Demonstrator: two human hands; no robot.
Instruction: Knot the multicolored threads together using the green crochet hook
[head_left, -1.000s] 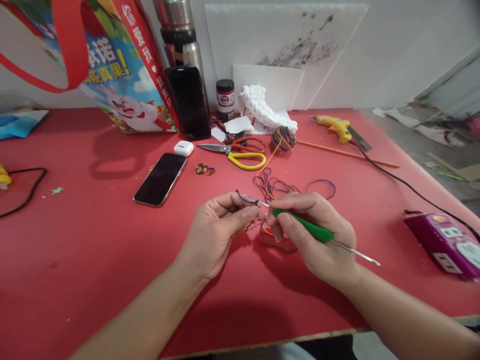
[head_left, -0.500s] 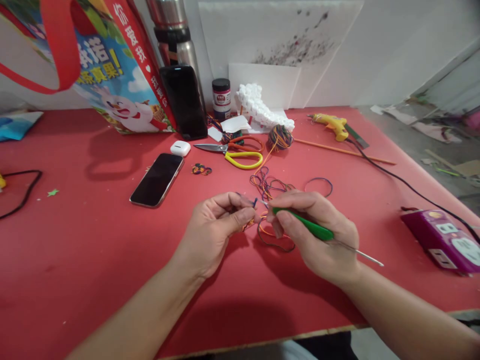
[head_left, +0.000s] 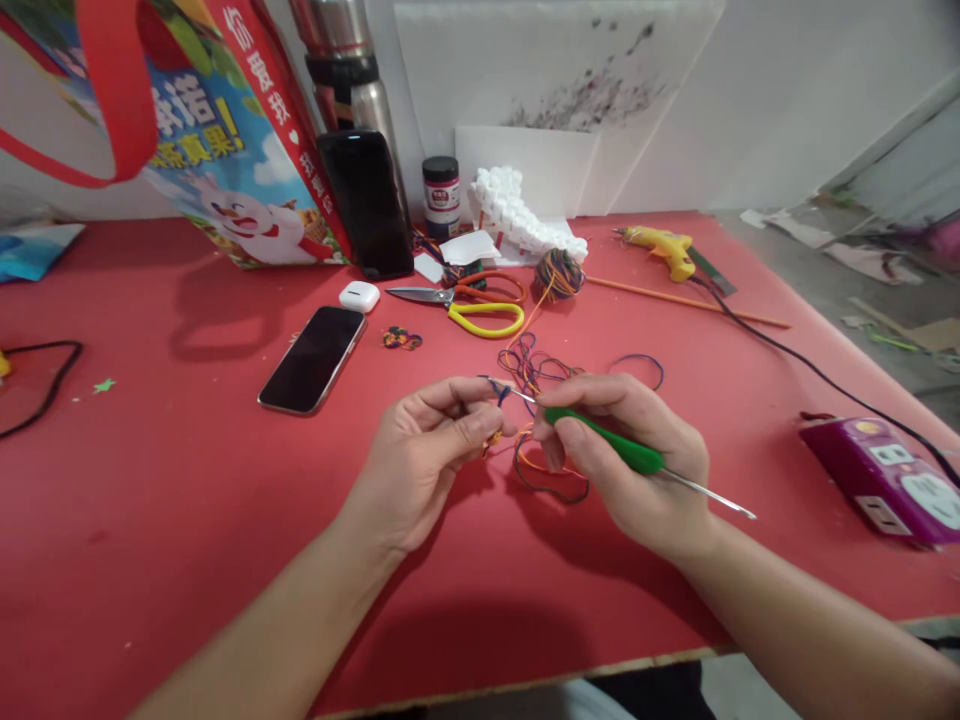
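A green-handled crochet hook [head_left: 634,452] lies in my right hand [head_left: 649,465], its thin metal tip pointing left toward my other hand. Between thumb and fingers, my left hand [head_left: 420,450] pinches a small piece of multicoloured yarn work [head_left: 493,438], mostly covered by the fingertips. Dark blue yarn [head_left: 501,392] runs over the left index finger and meets the hook's tip. Loose strands of yarn [head_left: 529,360] lie tangled on the table behind the hands and lead back to a yarn ball [head_left: 559,273].
Scissors [head_left: 487,318], a phone [head_left: 313,360], a white earbud case [head_left: 359,296] and a small yarn piece [head_left: 402,339] lie beyond my hands on the red table [head_left: 187,500]. To the right are a yellow glue gun [head_left: 664,248] with its cord and a purple power socket [head_left: 885,480].
The left index finger has lifted slightly, and the dark blue yarn now stretches between it and the hook's tip. My right hand has shifted a little left, with the hook tilted slightly differently.
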